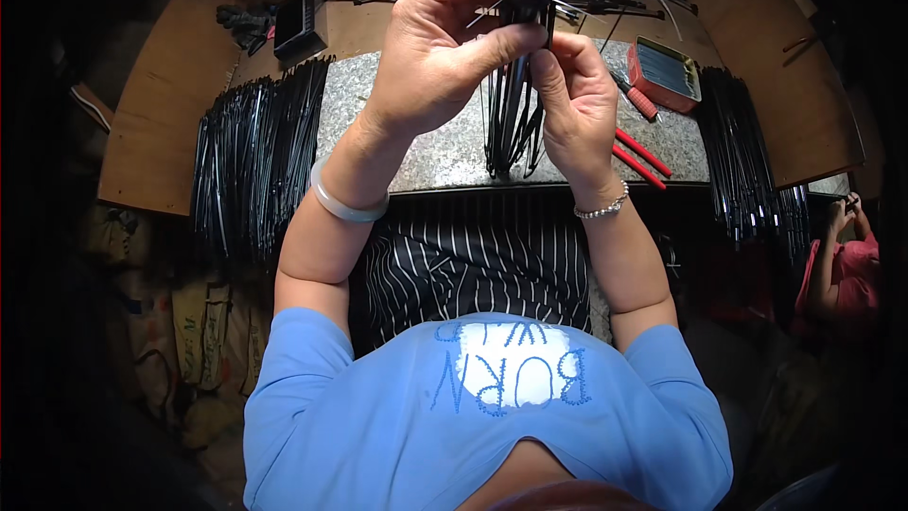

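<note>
The left hand (445,47) is gripping a black ribbed frame (512,118), fingers curled around its upper part; the right hand (579,99), nearly closed, is pinching it just below. The frame is reaching toward the table's (426,156) near edge; rightward, a red box (662,96) is holding thin greyish pieces (665,69) (too fine to identify).

Left grip (443,61) and right grip (581,104) on a black rod bundle (505,137) above a speckled grey tabletop (357,109)

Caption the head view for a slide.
Left hand and right hand on a thin-ribbed black frame over a speckled worktop.
</note>
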{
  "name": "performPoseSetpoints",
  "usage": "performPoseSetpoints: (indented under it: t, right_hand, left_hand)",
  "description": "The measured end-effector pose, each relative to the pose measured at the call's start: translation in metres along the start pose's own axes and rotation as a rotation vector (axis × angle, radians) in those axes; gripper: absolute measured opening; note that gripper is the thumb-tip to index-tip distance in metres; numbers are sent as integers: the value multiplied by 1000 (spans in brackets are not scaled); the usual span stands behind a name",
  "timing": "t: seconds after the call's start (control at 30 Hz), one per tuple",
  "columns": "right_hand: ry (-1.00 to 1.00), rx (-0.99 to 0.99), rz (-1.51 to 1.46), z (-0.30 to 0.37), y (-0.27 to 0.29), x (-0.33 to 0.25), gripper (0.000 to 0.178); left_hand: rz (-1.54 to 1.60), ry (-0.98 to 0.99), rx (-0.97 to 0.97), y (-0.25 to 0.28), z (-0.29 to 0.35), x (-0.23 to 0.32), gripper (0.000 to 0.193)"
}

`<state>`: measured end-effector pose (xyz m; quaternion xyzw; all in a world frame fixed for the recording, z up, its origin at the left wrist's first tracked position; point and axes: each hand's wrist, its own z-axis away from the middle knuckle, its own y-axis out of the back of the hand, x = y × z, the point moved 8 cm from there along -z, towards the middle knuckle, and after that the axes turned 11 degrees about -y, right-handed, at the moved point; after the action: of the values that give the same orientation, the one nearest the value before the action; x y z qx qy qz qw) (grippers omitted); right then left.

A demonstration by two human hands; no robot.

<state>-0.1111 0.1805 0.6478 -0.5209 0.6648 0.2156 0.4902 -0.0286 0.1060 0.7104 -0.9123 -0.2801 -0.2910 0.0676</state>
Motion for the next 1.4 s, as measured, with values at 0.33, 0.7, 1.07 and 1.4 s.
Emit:
performPoseSetpoints:
  t: [0.33,0.7,1.07,1.4]
  right_hand:
    - [3,46,-112,7,-8,-2,19]
    - [-8,-231,-374,-4,4,3,19]
    - [-54,-335,-487,-4,0,-2,27]
    - [495,-67,213,25,-6,-33,52]
  left_hand:
    - [23,-60,90,8,4,14,41]
    - [187,-13,11,4,-2,19,30]
    - [272,-10,-74,-2,-4,22,29]
    - [197,-28,-57,-7,-2,28,30]
